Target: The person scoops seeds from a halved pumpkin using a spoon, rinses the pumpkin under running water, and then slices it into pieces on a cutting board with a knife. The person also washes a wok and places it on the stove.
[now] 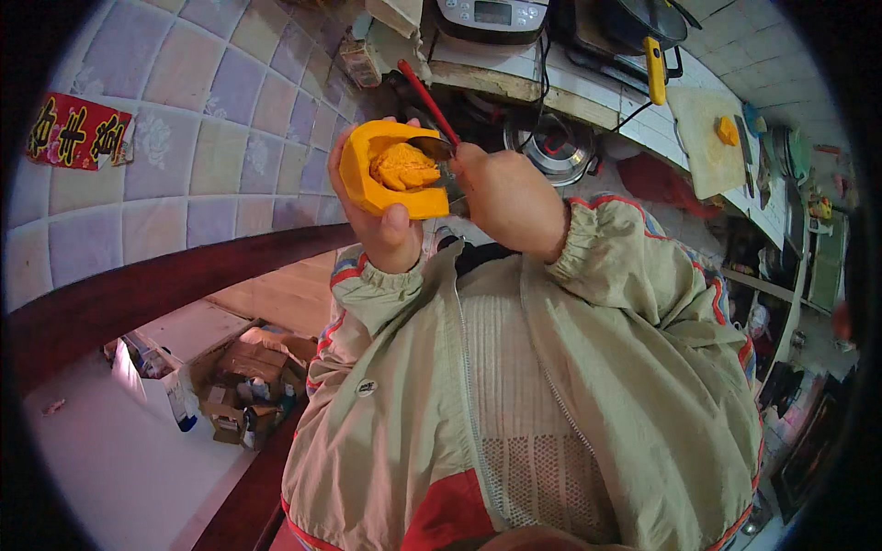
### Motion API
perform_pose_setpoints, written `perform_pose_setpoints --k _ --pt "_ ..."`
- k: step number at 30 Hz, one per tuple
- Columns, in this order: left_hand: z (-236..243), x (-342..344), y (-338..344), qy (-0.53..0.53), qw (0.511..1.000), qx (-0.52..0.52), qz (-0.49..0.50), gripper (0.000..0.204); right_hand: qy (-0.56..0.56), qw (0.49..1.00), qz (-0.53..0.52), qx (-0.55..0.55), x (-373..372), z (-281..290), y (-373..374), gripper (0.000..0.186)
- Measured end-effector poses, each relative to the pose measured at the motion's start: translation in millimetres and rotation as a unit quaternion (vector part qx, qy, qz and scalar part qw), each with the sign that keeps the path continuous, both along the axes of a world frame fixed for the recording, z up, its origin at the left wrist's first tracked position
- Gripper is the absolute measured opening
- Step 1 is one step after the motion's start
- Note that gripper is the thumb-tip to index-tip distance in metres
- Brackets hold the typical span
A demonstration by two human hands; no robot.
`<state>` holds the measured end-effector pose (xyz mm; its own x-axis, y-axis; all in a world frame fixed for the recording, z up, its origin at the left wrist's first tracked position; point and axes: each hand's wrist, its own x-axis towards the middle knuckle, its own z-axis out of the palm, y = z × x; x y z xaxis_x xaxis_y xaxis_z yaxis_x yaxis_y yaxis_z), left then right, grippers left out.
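Observation:
My left hand (384, 230) holds up a wedge of orange pumpkin (381, 174), its hollow with stringy pulp (402, 168) facing me. My right hand (508, 197) grips a metal spoon (430, 145) whose bowl sits against the upper right of the pulp. A red handle (425, 96) rises behind the spoon; I cannot tell whether it belongs to the spoon. Both beige jacket sleeves meet in front of my chest.
A counter runs along the top right with a rice cooker (491, 16), a black pan with a yellow handle (653, 66), a cutting board (707, 138) bearing a pumpkin piece (728, 130), and a steel pot (554, 145). A cardboard box (241, 386) sits on the floor at lower left.

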<state>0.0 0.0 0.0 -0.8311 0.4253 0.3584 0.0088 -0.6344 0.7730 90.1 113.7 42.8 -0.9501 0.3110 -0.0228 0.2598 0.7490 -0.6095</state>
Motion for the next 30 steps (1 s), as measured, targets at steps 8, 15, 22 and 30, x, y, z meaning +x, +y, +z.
perform_pose_setpoints --k 8,15,22,30 --pt "-17 -2 -2 0.015 0.998 -0.049 -0.043 0.083 0.0 0.992 0.005 -0.13 2 -15 9 0.021" --pt "-8 -6 -1 0.049 0.997 -0.061 -0.016 0.089 0.015 0.994 0.018 -0.11 -8 -7 16 0.03" --pt "-4 3 5 0.043 0.998 -0.019 -0.041 0.095 0.014 0.999 -0.038 0.01 -6 -11 5 0.02" --pt "-19 3 0 0.036 0.993 -0.065 -0.087 0.093 0.002 0.992 0.028 -0.119 4 -30 15 0.026"
